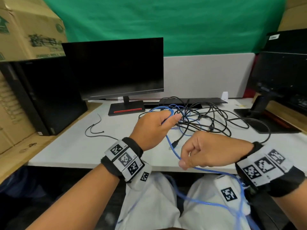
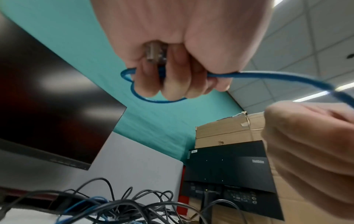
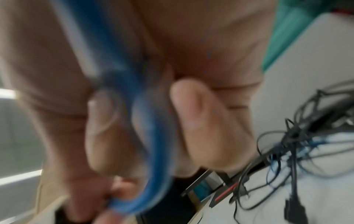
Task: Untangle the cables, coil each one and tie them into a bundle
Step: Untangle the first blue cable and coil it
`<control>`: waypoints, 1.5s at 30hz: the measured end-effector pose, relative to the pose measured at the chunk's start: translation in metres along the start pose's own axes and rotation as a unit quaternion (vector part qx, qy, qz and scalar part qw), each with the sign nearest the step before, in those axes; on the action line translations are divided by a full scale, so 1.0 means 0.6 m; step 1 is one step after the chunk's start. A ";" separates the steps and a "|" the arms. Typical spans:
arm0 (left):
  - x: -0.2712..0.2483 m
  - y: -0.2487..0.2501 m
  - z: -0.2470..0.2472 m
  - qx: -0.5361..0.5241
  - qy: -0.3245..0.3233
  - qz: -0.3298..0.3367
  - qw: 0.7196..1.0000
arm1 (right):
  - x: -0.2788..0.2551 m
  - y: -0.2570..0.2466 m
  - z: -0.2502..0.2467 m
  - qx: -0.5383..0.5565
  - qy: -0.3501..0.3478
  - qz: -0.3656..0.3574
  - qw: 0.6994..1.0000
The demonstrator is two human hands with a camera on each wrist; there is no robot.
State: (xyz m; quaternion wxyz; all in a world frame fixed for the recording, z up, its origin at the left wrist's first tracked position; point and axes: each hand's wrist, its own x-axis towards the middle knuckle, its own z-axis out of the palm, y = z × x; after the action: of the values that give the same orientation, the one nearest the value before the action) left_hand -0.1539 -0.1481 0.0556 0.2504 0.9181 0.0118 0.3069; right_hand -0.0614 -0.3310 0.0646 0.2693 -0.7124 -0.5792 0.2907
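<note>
My left hand (image 1: 164,120) (image 2: 178,75) grips a small loop of the blue cable (image 1: 172,146) (image 2: 268,75) above the white desk (image 1: 74,146), with its clear plug tucked in the palm. The same blue cable runs down to my right hand (image 1: 191,156) (image 3: 153,128), whose curled fingers and thumb pinch it just off the desk's front edge. From there it droops in loops over my lap (image 1: 216,205). A tangle of black cables (image 1: 207,118) (image 2: 134,206) (image 3: 296,144), with more blue strands in it, lies on the desk beyond both hands.
A black monitor (image 1: 116,68) stands at the back left, beside a dark PC tower (image 1: 41,97) and cardboard boxes (image 1: 25,27). Another monitor's stand (image 1: 262,113) sits at the right. A thin black wire (image 1: 94,128) lies loose on the desk's left side.
</note>
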 end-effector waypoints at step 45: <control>-0.015 0.000 -0.015 -0.353 -0.155 -0.131 0.914 | 0.000 -0.038 -0.016 -0.075 0.437 -0.117 0.888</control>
State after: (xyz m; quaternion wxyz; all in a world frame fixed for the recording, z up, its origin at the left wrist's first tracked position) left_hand -0.1661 -0.1458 0.0568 0.5944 0.7965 -0.0161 0.1096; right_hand -0.0697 -0.3270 0.0878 0.4732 -0.7123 -0.5023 -0.1283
